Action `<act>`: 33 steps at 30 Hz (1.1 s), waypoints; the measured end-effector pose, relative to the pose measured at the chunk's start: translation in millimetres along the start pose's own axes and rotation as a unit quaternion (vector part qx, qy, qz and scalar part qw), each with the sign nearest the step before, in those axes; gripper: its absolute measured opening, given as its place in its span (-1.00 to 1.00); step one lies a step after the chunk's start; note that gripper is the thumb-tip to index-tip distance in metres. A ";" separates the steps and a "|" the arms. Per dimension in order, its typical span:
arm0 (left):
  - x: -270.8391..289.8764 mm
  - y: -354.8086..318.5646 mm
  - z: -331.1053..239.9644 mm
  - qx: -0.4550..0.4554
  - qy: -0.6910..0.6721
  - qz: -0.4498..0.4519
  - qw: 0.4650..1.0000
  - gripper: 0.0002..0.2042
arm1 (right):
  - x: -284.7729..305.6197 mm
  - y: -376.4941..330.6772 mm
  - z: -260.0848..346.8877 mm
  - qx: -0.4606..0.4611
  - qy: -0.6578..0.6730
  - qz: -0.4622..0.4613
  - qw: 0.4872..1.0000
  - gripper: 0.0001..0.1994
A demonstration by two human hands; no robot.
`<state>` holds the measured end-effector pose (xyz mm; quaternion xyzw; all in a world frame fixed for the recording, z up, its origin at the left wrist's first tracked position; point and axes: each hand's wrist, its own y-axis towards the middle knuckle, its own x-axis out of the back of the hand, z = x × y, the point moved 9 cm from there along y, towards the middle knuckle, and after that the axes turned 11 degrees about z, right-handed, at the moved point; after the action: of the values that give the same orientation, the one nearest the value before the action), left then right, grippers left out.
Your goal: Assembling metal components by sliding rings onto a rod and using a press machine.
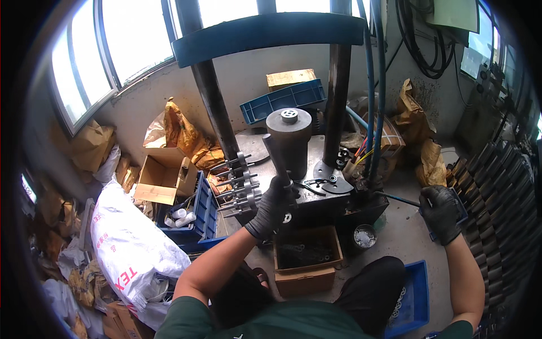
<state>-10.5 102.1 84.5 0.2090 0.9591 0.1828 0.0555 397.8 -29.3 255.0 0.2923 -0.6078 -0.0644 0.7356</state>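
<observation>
Gloved in black, my left hand (272,210) is closed round the lower end of a dark metal rod (275,153), which leans up in front of a thick metal cylinder (291,135). A small round metal part with holes (289,115) sits on top of that cylinder. Another small pale metal part (287,218) shows beside my left hand; whether it is held I cannot tell. Out to the right, my right hand (440,214), also gloved, is closed at the end of a thin lever (397,199) that runs from the press base (361,212).
Two steel columns (214,107) carry a blue crossbar (268,38). Below stand a cardboard box (307,279) with small parts, a metal bowl (365,237) and a blue tray (416,299). A white sack (132,243) leans at left; stacked dark metal pieces (497,209) line the right.
</observation>
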 end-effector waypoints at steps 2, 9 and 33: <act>1.8 43.3 -51.6 -0.083 0.019 -0.007 0.996 -0.52 | 7.4 25.0 -4.6 0.008 0.039 -0.062 0.997 -0.88; 42.1 171.7 -136.7 -0.210 0.068 -0.131 0.966 -0.76 | 1.5 125.9 -36.0 -0.074 0.020 -0.078 0.994 -0.40; 82.4 247.2 -126.0 -0.084 0.485 -0.166 0.854 -0.71 | -23.0 90.5 -31.4 -0.139 -0.040 0.139 0.980 -0.39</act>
<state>-14.1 304.6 291.2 -0.0739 0.8656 0.3292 -0.3701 397.6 66.3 278.4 0.0972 -0.6562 -0.0573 0.7461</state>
